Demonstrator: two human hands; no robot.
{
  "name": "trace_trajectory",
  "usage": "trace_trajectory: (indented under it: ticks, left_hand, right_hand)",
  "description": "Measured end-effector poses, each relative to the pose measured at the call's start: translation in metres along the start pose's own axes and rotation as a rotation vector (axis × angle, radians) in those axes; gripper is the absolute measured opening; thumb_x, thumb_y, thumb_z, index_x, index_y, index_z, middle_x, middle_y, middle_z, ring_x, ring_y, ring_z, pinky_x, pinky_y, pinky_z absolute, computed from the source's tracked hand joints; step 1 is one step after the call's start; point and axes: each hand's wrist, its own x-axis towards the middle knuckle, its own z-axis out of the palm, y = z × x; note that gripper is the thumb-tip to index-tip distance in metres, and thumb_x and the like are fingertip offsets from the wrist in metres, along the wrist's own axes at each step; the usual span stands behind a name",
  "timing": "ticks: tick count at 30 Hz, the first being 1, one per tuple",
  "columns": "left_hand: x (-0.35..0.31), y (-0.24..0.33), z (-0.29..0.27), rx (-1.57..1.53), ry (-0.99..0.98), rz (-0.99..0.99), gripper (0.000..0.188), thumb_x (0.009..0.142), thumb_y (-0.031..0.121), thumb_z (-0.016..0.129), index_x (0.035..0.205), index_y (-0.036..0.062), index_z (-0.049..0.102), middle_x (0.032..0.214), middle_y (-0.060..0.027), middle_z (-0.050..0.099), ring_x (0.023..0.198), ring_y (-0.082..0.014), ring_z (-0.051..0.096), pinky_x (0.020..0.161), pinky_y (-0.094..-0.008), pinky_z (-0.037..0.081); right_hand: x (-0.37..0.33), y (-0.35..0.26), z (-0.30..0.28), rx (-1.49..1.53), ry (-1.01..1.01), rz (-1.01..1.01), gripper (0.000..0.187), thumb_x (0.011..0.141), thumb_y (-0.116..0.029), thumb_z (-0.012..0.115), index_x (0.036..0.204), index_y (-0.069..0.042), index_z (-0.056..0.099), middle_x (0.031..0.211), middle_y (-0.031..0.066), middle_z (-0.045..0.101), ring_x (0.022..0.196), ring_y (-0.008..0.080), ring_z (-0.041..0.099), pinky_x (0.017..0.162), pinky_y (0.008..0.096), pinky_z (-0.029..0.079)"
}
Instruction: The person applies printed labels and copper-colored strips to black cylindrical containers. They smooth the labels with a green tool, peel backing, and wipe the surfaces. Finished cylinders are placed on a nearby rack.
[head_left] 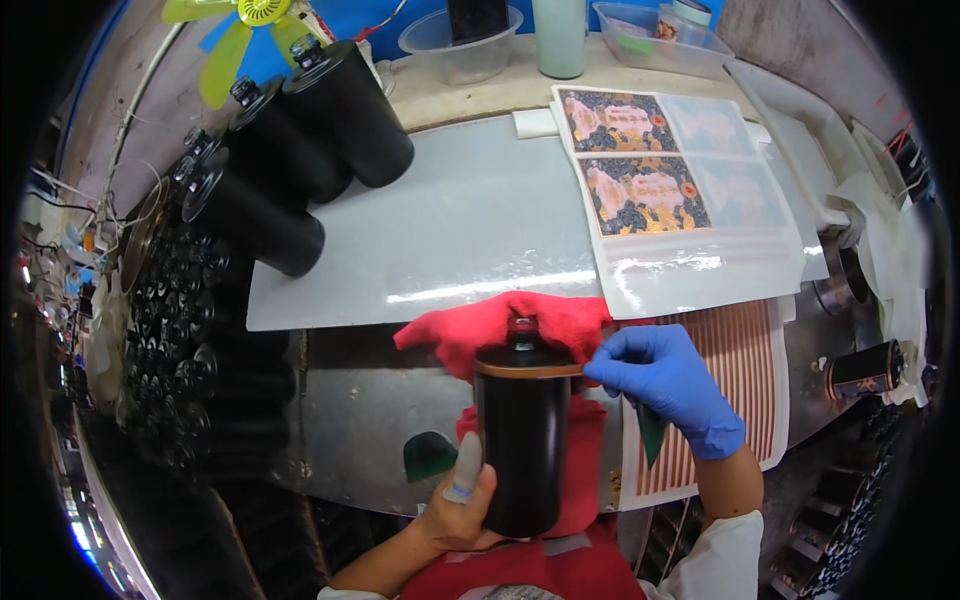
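A glossy black bottle (522, 450) stands nearly upright in front of me, its short neck pointing away. My left hand (455, 515) grips its lower left side, with a pale finger cover on one finger. Around the bottle's shoulder runs a thin copper-coloured strip (525, 371). At the strip's right end, my right hand (665, 380), in a blue glove, is closed in a pinch. Below that palm hangs a dark green pointed piece (652, 437), its upper part hidden by the glove. Red cloth (450, 330) lies behind and beneath the bottle.
A sheet of copper-coloured strips (740, 400) lies to the right, below printed label sheets (650, 260). Several black bottles (350, 115) lie at the upper left, beside many more in rows. Another green piece (429, 456) rests left of my bottle. A decorated bottle (865, 370) is far right.
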Motion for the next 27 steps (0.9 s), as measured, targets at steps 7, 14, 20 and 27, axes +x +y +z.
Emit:
trace_trajectory:
  ticks: [7, 14, 20, 27]
  left_hand:
    - [0.037, 0.036, -0.010, 0.385, -0.057, 0.129, 0.081, 0.068, 0.058, 0.069, 0.130, 0.0099, 0.048, 0.135, -0.0318, 0.033, 0.129, -0.0463, 0.027, 0.106, -0.0591, 0.007]
    - [0.019, 0.000, 0.001, -0.130, 0.060, 0.035, 0.091, 0.065, 0.047, 0.077, 0.135, 0.0038, 0.036, 0.137, -0.0422, 0.015, 0.129, -0.0523, 0.023, 0.102, -0.0589, 0.023]
    - [0.045, 0.045, -0.011, 0.280, -0.050, 0.015, 0.083, 0.072, 0.061, 0.063, 0.133, 0.0091, 0.043, 0.140, -0.0274, 0.029, 0.129, -0.0495, 0.023, 0.104, -0.0625, 0.002]
    - [0.039, 0.023, -0.009, 0.057, -0.105, -0.012, 0.084, 0.071, 0.054, 0.069, 0.136, 0.0088, 0.039, 0.139, -0.0411, 0.012, 0.132, -0.0516, 0.011, 0.103, -0.0621, 0.004]
  right_hand:
    - [0.005, -0.003, 0.005, -0.035, -0.007, 0.022, 0.020, 0.078, -0.016, 0.069, 0.085, 0.003, 0.066, 0.068, 0.0026, 0.061, 0.060, 0.0061, 0.056, 0.054, 0.0197, 0.044]
    - [0.004, -0.009, 0.020, -0.042, -0.008, -0.011, 0.020, 0.079, -0.016, 0.069, 0.086, 0.002, 0.067, 0.070, 0.0020, 0.062, 0.064, 0.0056, 0.055, 0.058, 0.0198, 0.045]
    - [0.006, -0.004, 0.021, -0.104, 0.037, -0.053, 0.020, 0.078, -0.017, 0.069, 0.085, 0.002, 0.067, 0.071, 0.0019, 0.063, 0.065, 0.0040, 0.054, 0.060, 0.0197, 0.045]
    - [0.007, 0.002, 0.018, -0.127, 0.063, -0.080, 0.020, 0.078, -0.017, 0.070, 0.083, 0.002, 0.067, 0.070, 0.0011, 0.063, 0.064, 0.0039, 0.054, 0.059, 0.0196, 0.045]
